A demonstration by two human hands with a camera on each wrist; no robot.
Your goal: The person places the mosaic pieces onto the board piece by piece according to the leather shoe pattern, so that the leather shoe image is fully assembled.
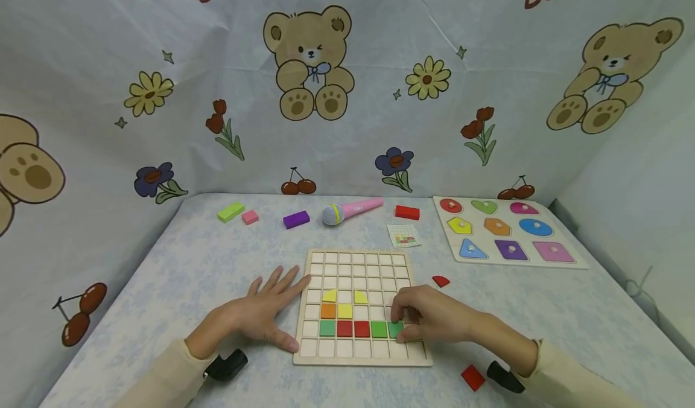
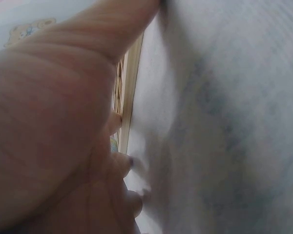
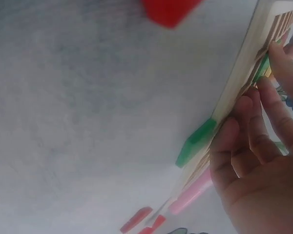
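A wooden grid board (image 1: 331,352) lies flat on the table. Several coloured tiles sit in its cells: a lower row of green, red, red, green and green, an orange (image 1: 328,311) and a yellow tile (image 1: 344,311) above, then two cut-corner yellow pieces. My left hand (image 1: 260,313) rests with fingers spread, fingertips and thumb against the board's left edge. At the row's right end my right hand (image 1: 434,314) pinches a green tile (image 1: 396,329) between thumb and index finger, the other fingers curled. Another green piece (image 3: 196,141) shows by the board's edge near the little finger in the right wrist view.
Right of the board lie a red quarter-round piece (image 1: 441,281) and a red square tile (image 1: 473,378). Behind it are a small pattern card (image 1: 404,236), a pink toy microphone (image 1: 353,209), red (image 1: 407,212), purple (image 1: 296,219), pink and lime blocks, and a shape puzzle (image 1: 510,253).
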